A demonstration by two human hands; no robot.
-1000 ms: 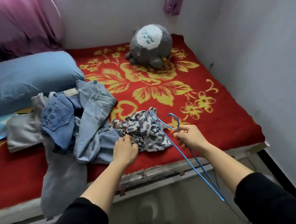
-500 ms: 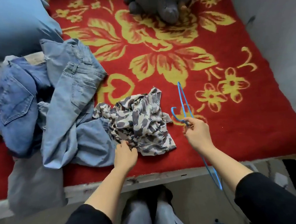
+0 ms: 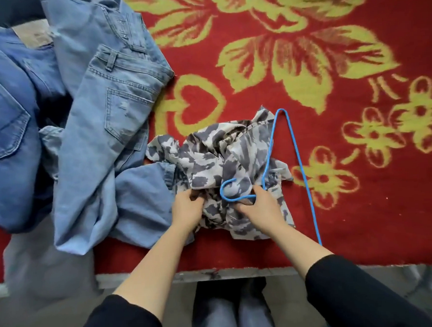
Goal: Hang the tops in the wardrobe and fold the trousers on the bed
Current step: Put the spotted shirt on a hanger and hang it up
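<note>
Camouflage top [image 3: 224, 148] lies crumpled near the bed's front edge, with both your grips on it.

Bed [image 3: 313, 220], under its red flowered blanket, carries everything. Pale jeans [image 3: 112, 106] and darker jeans [image 3: 5, 119] are heaped unfolded to your left, one pale leg touching the top. Blue hanger [image 3: 296, 146] lies across the top's right side, its far corner on the blanket and its long side running down to your right forearm. Your left grip [image 3: 187, 207] is bunched into the fabric. Your right grip [image 3: 257, 206] pinches the hanger's neck just behind the hook. The main risk, I judge, is threading: the top is so balled up that you could push the hanger through a sleeve or snag the hook in a fold. Lifting may also drag the denim leg along. No wardrobe or other container shows here.
</note>
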